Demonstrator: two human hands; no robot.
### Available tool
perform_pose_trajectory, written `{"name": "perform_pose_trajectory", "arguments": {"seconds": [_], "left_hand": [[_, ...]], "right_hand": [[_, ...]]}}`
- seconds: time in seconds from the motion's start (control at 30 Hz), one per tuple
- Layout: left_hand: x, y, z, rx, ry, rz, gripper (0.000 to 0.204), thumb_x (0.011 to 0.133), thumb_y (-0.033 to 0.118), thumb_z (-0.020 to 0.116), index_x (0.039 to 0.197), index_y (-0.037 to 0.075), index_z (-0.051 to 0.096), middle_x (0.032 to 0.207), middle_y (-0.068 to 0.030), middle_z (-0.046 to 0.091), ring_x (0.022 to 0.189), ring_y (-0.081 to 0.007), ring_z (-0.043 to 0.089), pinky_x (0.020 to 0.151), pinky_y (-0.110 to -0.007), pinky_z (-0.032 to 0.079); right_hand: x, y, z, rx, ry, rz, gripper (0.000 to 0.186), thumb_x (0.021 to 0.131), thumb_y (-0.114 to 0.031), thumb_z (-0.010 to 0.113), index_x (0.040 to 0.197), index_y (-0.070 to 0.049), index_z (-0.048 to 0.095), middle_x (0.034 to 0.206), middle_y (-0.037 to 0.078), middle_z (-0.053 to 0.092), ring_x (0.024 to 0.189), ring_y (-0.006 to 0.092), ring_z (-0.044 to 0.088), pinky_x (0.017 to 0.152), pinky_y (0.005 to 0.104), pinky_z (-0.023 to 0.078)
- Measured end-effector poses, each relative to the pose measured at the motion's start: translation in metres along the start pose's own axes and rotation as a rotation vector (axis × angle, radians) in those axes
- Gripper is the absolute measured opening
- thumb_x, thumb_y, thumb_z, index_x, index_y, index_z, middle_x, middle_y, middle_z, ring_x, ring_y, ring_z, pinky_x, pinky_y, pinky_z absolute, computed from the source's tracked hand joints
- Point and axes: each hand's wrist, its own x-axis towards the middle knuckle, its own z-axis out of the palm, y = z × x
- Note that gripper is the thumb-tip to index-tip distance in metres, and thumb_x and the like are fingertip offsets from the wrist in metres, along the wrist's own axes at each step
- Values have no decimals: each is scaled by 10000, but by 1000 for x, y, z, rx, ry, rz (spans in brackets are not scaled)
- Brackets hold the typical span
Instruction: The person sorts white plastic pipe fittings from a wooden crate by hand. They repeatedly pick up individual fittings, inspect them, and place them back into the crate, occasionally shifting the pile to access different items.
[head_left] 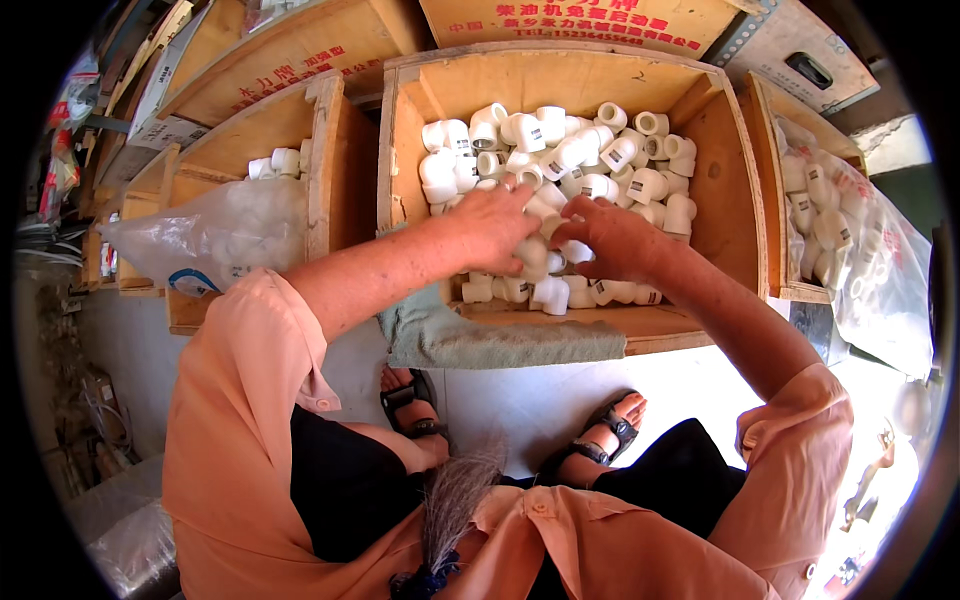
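White plastic pipe elbows (650, 185) lie heaped in a wooden box (735, 190) in front of me. My left hand (495, 228) reaches into the heap from the left, fingers spread over the elbows and thumb apart from them. Facing it, my right hand (615, 240) is over the heap, with its fingers curved and apart, touching elbows. Between the two hands, one white fitting (535, 257) is smeared by motion. Some fingertips are hidden among the pieces, but neither hand shows a firm grip. Nearer me, a row of elbows (550, 294) lies along the box's front side.
A grey-green cloth (500, 340) covers part of the box's front edge. Wooden boxes with white fittings and clear plastic bags (215, 230) stand at left and right (865, 250). More wooden crates (290, 65) stand behind. My sandalled feet (610, 425) are on the floor below.
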Motion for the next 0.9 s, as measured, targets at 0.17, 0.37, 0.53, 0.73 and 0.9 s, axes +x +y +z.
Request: {"name": "perform_pose_trajectory", "arguments": {"seconds": [0.17, 0.37, 0.53, 0.73, 0.9], "left_hand": [[-5, 4, 15, -211, -146, 47, 453, 806, 370, 727, 1149, 89, 631, 1136, -126, 550, 1108, -311, 537, 900, -439, 486], [11, -24, -21, -207, 310, -73, 286, 888, 239, 659, 1124, 81, 624, 1068, -107, 572, 1044, -275, 592, 897, -423, 499], [41, -54, -21, -169, 515, -184, 598, 807, 177, 713, 1366, 127, 508, 1297, -138, 486, 1260, -316, 466, 1057, -413, 413], [54, -74, -9, -348, 403, -143, 655, 736, 161, 752, 1347, 161, 515, 1285, -155, 471, 1227, -352, 489, 1023, -405, 443], [42, -63, -12, -415, 339, -181, 554, 750, 99, 747, 1262, 160, 545, 1231, -137, 466, 1171, -353, 520, 988, -403, 454]], "right_hand": [[-9, -6, 4, -46, -288, 22, 266, 805, -208, 715, 1070, -190, 702, 1092, 53, 673, 997, 256, 656, 860, 397, 535], [1, 13, -27, 60, 115, 73, 314, 851, -200, 661, 1162, -158, 649, 1048, 75, 680, 966, 256, 669, 867, 391, 541], [35, 40, -44, -72, 338, 187, 524, 830, -180, 671, 1339, -182, 546, 1274, 78, 546, 1238, 271, 524, 995, 412, 486], [51, 36, -35, -167, 243, 249, 520, 782, -168, 717, 1274, -136, 549, 1278, 93, 548, 1238, 323, 494, 1025, 423, 452], [34, 31, -29, -4, 258, 171, 466, 778, -207, 742, 1201, -119, 566, 1183, 99, 573, 1085, 317, 590, 938, 421, 497]]}}
